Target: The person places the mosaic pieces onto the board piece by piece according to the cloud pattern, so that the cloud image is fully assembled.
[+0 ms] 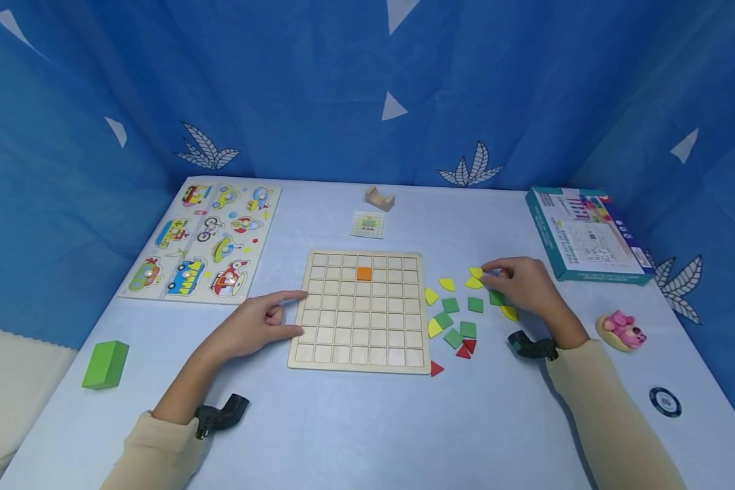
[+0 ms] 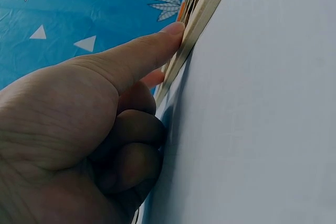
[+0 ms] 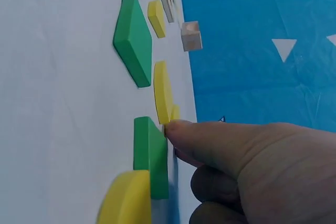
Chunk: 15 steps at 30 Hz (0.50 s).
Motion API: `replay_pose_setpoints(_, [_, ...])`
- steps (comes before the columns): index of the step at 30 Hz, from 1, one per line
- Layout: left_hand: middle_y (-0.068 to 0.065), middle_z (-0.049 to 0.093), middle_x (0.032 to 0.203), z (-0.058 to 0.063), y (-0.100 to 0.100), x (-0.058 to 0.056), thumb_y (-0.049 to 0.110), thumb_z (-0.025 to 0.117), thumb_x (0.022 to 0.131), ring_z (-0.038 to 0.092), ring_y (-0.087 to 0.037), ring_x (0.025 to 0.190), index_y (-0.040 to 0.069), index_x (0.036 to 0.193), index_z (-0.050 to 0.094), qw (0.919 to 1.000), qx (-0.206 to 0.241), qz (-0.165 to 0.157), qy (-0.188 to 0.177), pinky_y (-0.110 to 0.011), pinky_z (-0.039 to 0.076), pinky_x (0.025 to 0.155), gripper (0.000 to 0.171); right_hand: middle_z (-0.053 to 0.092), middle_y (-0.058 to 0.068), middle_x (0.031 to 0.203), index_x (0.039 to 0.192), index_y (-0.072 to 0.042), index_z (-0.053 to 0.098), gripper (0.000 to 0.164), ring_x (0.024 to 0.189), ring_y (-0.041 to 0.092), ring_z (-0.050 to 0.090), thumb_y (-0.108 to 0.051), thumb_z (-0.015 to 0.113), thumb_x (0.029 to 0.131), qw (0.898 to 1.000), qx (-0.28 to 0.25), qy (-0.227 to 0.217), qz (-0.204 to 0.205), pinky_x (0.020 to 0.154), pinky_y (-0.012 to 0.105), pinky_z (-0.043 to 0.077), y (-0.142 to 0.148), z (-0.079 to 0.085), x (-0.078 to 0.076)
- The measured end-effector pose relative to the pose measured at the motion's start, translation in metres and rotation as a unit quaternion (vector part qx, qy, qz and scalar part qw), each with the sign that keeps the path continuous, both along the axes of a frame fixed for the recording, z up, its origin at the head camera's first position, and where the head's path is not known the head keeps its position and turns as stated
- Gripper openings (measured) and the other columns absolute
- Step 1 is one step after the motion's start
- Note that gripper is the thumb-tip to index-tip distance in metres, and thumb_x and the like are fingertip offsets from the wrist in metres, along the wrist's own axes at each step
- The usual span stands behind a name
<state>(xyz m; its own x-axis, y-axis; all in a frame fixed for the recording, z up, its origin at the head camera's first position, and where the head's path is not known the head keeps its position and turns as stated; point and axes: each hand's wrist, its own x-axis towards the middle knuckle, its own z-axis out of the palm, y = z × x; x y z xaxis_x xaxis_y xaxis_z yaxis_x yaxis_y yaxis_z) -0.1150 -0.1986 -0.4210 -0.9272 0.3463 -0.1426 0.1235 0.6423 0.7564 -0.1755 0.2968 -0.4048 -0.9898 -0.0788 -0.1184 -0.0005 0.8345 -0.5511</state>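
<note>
A square wooden grid board (image 1: pixel 341 355) lies mid-table, with one orange square tile (image 1: pixel 364 273) in its upper part. My left hand (image 1: pixel 254 327) touches the board's left edge with index finger and thumb; its other fingers are folded in. In the left wrist view the thumb (image 2: pixel 142 56) rests against the wooden rim. Right of the board, my right hand (image 1: pixel 519 286) pinches the end of a yellow quarter-circle tile (image 1: pixel 476 272) with thumb and index finger. Another yellow quarter-circle (image 3: pixel 163 93) lies just beside the thumb, near a green tile (image 3: pixel 149 150).
Several green tiles (image 1: pixel 475 304), yellow tiles and red triangles (image 1: pixel 437 368) lie loose right of the board. Behind it are a small pattern card (image 1: pixel 368 224) and a wooden holder (image 1: pixel 380 199). A vehicle puzzle (image 1: pixel 202 238), green block (image 1: pixel 105 365), box (image 1: pixel 588 235) and pink figurine (image 1: pixel 621 331) stand around.
</note>
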Motion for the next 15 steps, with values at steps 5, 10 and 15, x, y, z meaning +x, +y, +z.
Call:
replay_pose_setpoints(5, [0.006,0.040,0.062,0.000,0.000,0.000,0.032,0.085,0.085,0.038,-0.012,0.056,0.021,0.143,0.059,1.0000,-0.002,0.003,-0.005,-0.030,0.034,0.059,0.065,0.050,0.008,0.066,0.123,-0.006,0.073,0.030,0.064,0.026,0.049,-0.023,0.070,0.099,0.998,0.019,0.056,-0.018,0.054,0.032,0.037,0.000,-0.003,-0.001])
replay_pose_setpoints(10, [0.005,0.040,0.062,0.001,0.000,0.000,0.031,0.085,0.085,0.038,-0.013,0.056,0.021,0.143,0.059,1.0000,-0.002,0.005,-0.004,-0.030,0.033,0.059,0.065,0.052,0.007,0.065,0.115,-0.006,0.076,0.024,0.065,0.025,0.050,-0.023,0.071,0.098,0.994,0.032,0.092,-0.042,0.056,0.033,0.037,-0.007,-0.007,-0.005])
replay_pose_setpoints(15, [0.005,0.040,0.063,0.001,0.001,0.000,0.032,0.085,0.085,0.038,-0.012,0.057,0.020,0.143,0.059,1.0000,0.002,0.002,-0.007,-0.030,0.034,0.059,0.065,0.052,0.007,0.067,0.116,-0.009,0.076,0.027,0.064,0.025,0.049,-0.029,0.070,0.099,0.995,0.024,0.090,-0.043,0.053,0.032,0.037,-0.015,-0.008,-0.008])
